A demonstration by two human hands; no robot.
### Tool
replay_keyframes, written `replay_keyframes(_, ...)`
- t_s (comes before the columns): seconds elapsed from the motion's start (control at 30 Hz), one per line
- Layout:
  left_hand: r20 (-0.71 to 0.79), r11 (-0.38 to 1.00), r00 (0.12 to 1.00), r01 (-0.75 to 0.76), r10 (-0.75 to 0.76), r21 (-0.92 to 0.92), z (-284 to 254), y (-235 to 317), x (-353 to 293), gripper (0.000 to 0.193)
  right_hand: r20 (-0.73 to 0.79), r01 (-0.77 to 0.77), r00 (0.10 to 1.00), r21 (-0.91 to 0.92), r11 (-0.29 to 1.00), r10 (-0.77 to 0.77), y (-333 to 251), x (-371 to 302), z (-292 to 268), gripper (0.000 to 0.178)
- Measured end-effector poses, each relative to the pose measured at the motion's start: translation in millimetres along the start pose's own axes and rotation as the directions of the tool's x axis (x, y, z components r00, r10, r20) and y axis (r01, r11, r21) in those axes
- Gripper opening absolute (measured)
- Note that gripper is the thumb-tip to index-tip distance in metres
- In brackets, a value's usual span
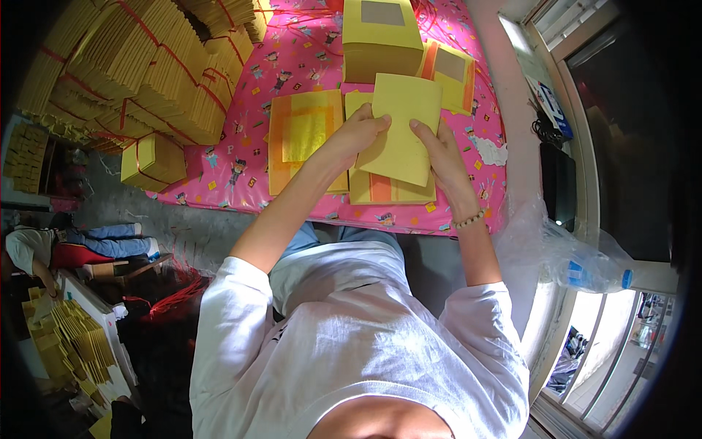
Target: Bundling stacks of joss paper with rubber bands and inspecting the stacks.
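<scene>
A plain yellow paper sheet [406,110] is held up between my two hands, slightly tilted; whether it is one layer or several I cannot tell. My left hand [360,133] pinches its left edge, thumb on the face. On the opposite edge my right hand [443,152] grips with its thumb on the face and fingers behind. Beneath lies a yellow sheet with an orange band [391,192], partly hidden by the held paper. To the left is a yellow sheet with an orange border and a shiny gold square [301,139], partly covered by my left forearm.
A tall yellow paper stack [382,60] stands beyond my hands, beside another orange-banded sheet [455,77]. Red-tied yellow bundles [139,66] are piled at the left of the pink patterned tablecloth [248,172]. A plastic bottle [596,271] lies at right. Another person [33,249] works at far left.
</scene>
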State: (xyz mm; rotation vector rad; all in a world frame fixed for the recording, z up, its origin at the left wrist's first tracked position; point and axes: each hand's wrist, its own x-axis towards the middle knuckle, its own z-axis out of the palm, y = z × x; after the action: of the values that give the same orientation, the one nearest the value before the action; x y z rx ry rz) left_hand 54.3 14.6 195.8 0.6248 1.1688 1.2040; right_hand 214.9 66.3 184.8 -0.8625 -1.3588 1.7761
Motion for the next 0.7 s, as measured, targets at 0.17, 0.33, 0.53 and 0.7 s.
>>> replay_keyframes(0.17, -0.022, 0.988, 0.995, -0.093, 0.096, 0.120, -4.1, -11.5, 4.9, 0.022, -0.005, 0.002, 1.000, -0.008, 1.000, -0.002, -1.9, -0.2, 3.3, 0.036)
replay_keyframes(0.33, -0.017, 0.943, 0.946, -0.320, 0.323, 0.096, 4.6, -20.1, -1.4, 0.019, -0.018, 0.032, 0.999, 0.038, 0.999, -0.032, -3.3, -0.6, 3.2, 0.034)
replay_keyframes(0.53, -0.041, 0.821, 0.822, -0.562, 0.568, 0.101, 9.4, -32.9, -10.0, 0.016, -0.041, 0.065, 0.997, 0.073, 0.995, -0.062, -9.8, -11.2, 8.5, 0.030)
replay_keyframes(0.7, -0.039, 0.793, 0.798, -0.589, 0.601, 0.156, 15.7, -29.8, -26.3, 0.015, -0.023, 0.150, 0.988, -0.004, 0.989, -0.150, -16.8, -24.0, 9.1, 0.028)
